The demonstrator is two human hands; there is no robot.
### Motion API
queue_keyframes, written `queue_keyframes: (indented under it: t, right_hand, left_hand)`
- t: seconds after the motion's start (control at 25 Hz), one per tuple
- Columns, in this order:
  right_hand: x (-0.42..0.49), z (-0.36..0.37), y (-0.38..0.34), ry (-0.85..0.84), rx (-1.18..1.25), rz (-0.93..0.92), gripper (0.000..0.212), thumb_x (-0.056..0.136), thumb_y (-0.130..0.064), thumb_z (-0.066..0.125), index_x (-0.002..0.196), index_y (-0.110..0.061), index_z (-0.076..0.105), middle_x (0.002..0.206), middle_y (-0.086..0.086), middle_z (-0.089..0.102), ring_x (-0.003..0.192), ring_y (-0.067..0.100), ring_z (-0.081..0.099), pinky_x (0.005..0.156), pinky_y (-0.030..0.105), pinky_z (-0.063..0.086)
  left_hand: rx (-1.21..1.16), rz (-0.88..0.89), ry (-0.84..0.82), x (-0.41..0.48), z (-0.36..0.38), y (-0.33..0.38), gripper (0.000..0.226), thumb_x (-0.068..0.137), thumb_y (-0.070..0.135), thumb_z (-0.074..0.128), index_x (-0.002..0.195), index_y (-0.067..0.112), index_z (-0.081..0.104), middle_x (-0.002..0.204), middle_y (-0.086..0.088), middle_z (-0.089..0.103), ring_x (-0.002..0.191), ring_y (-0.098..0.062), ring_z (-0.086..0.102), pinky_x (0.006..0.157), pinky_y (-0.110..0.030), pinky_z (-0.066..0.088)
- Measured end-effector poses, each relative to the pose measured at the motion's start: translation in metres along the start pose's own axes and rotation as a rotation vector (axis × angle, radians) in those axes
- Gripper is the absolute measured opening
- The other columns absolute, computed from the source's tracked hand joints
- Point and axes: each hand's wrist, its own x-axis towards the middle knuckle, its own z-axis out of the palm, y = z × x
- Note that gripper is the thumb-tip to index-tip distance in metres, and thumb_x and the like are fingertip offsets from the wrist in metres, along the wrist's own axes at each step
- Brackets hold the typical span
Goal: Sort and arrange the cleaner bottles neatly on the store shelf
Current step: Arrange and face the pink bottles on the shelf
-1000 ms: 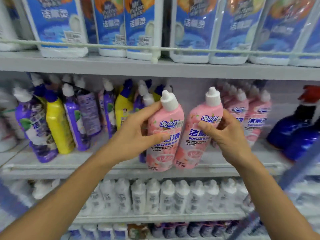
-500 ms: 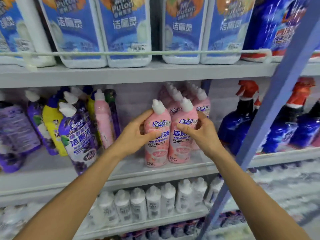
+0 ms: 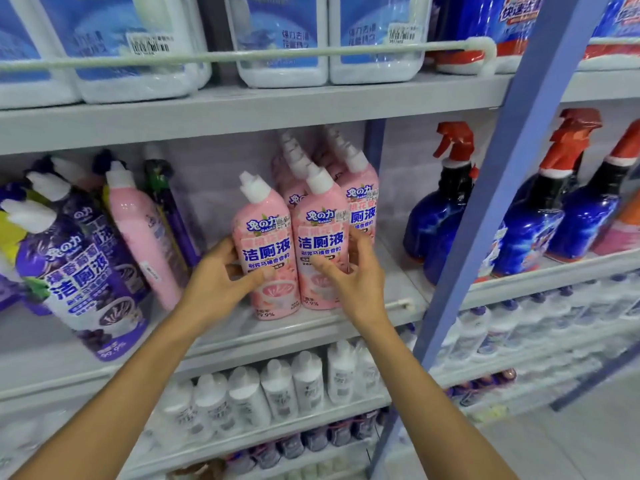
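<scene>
Here, grey shop shelf [image 3: 242,336], pink btls [image 3: 266,237], blue upright [image 3: 502,168]

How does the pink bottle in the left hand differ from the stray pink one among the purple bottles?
The held pink bottle faces its printed label forward; the stray pink bottle shows a mostly plain side. The left hand grips the held one; nothing touches the stray. The held one is beside a second pink bottle; the stray is among purple bottles. Both are pink with white caps.
</scene>
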Motion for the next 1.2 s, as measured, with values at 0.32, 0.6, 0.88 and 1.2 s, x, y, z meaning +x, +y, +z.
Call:
queue_keyframes:
  t: [0.32,0.6,0.88,1.2]
  right_hand:
    - [0.019,-0.070,0.000,-0.073,-0.159,-0.005,0.059,0.084,-0.036,0.082,0.137,-0.025,0.058,0.120,-0.013,0.073,0.110,0.003,0.068,0.095,0.025,0.056]
    - [0.015,-0.081,0.008,-0.012,-0.228,0.003,0.056,0.083,-0.030,0.085,0.130,-0.025,0.054,0.116,-0.026,0.066,0.104,-0.012,0.062,0.082,0.008,0.049]
    - [0.019,-0.073,0.011,-0.021,-0.259,-0.009,0.059,0.082,-0.032,0.085,0.132,-0.019,0.056,0.118,-0.018,0.068,0.104,-0.006,0.064,0.084,0.009,0.051]
    - [0.022,-0.076,0.011,-0.031,-0.294,-0.004,0.059,0.081,-0.033,0.085,0.131,-0.021,0.056,0.113,-0.023,0.067,0.104,-0.008,0.064,0.089,0.015,0.053]
  left_hand:
    - [-0.002,0.033,0.032,0.013,0.052,0.004,0.048,0.076,0.028,0.085,0.117,0.026,0.061,0.110,0.005,0.075,0.101,-0.012,0.072,0.090,-0.038,0.059]
    - [0.055,-0.001,0.209,-0.002,0.072,0.007,0.048,0.075,0.026,0.089,0.113,0.023,0.060,0.101,0.015,0.071,0.087,0.000,0.070,0.073,-0.027,0.060]
    - [0.054,-0.001,0.200,-0.004,0.077,0.011,0.042,0.080,0.024,0.085,0.114,0.025,0.061,0.095,0.020,0.070,0.084,0.010,0.068,0.067,-0.011,0.055]
    - [0.021,0.004,0.178,-0.003,0.075,0.006,0.048,0.081,0.023,0.084,0.123,0.022,0.062,0.105,0.012,0.073,0.089,0.006,0.069,0.070,-0.014,0.057]
